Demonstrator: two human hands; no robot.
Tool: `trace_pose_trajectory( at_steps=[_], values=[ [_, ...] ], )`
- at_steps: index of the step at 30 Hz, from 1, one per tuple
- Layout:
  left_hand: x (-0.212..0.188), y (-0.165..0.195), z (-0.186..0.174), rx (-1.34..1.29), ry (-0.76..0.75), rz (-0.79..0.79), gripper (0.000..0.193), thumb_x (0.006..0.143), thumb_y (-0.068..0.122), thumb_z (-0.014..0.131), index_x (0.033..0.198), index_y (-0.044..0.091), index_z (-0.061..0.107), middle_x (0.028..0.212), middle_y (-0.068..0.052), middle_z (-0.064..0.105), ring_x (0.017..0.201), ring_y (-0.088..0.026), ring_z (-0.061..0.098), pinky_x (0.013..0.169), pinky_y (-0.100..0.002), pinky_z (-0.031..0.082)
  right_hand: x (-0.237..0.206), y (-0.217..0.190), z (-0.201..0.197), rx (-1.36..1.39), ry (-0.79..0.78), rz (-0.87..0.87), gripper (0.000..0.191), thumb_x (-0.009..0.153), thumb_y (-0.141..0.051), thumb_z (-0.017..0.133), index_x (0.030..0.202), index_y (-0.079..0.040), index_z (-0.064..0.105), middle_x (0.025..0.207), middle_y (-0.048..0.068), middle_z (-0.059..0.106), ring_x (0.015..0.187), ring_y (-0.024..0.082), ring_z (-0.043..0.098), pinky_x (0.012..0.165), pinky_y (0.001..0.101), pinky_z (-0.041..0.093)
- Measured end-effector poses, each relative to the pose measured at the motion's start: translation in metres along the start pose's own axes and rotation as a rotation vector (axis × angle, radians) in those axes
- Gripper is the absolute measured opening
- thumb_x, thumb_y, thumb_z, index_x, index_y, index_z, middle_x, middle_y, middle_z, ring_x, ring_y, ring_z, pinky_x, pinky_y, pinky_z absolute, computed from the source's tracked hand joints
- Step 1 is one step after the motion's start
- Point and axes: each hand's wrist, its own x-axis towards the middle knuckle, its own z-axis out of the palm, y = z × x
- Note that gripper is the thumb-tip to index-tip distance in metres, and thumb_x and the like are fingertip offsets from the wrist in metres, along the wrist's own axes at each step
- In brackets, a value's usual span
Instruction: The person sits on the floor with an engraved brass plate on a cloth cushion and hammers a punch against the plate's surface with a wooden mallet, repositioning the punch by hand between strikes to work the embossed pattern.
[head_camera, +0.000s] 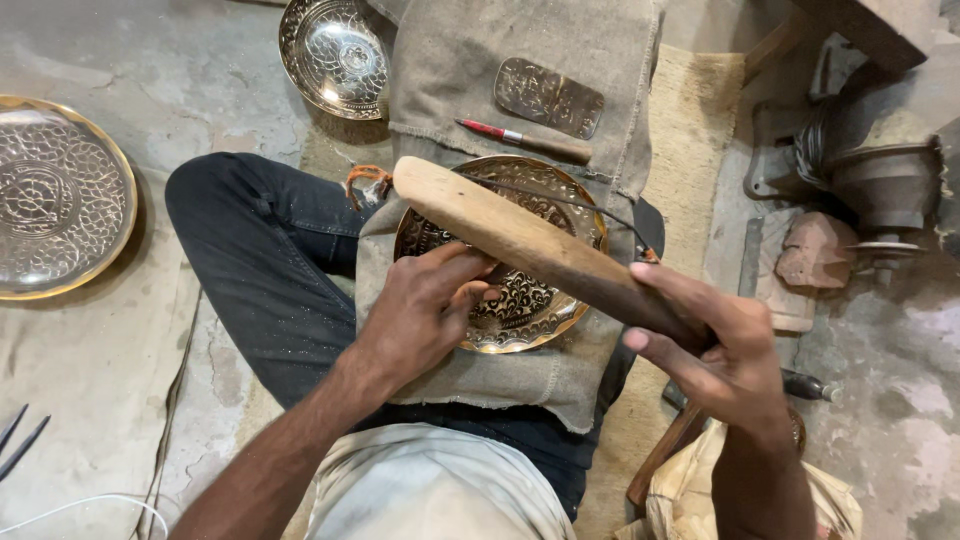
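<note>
Head view: left hand (425, 305) pinches a small tool against the engraved brass plate (520, 310) on the lap; right hand (715, 345) grips the wooden mallet (520, 240). Plate looks stiff, thin, dent-prone; hold its rim.

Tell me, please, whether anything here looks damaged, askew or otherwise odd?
Nothing stands out. The engraved brass plate lies flat on burlap cloth over the lap, the left hand touching it, the right hand gripping a wooden mallet. The concrete floor is worn and dusty.
</note>
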Motion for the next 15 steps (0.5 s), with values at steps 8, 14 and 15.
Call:
trace_pose_trajectory(
  at_steps=[8,14,15],
  values=[
    [-0.011,0.007,0.002,-0.139,0.067,-0.106,0.041,0.089,-0.010,0.061,0.128,0.001,0.065,0.116,-0.014,0.073,0.096,-0.024,0.078,0.082,-0.029,0.069,-0.025,0.010,0.004,0.120,0.111,0.156,0.061,0.082,-0.021,0.085,0.137,-0.008,0.062,0.077,0.005,0.076,0.053,0.005,0.063,0.050,0.0224,0.048],
    [-0.016,0.010,0.013,-0.048,0.023,-0.195,0.045,0.091,0.002,0.071,0.135,0.007,0.061,0.110,-0.012,0.075,0.090,-0.019,0.078,0.072,-0.027,0.068,-0.015,0.023,0.011,0.123,0.159,0.040,0.064,0.082,-0.024,0.087,0.137,-0.005,0.060,0.100,0.014,0.076,0.079,0.011,0.073,0.063,0.0221,0.056],
    [-0.016,0.009,0.015,-0.031,0.043,-0.142,0.045,0.091,-0.001,0.070,0.135,0.006,0.060,0.112,-0.014,0.074,0.093,-0.019,0.078,0.075,-0.027,0.067,-0.011,0.024,0.012,0.135,0.137,0.049,0.066,0.078,-0.024,0.087,0.136,-0.005,0.061,0.101,0.014,0.077,0.078,0.010,0.074,0.061,0.0216,0.057]
  ],
)
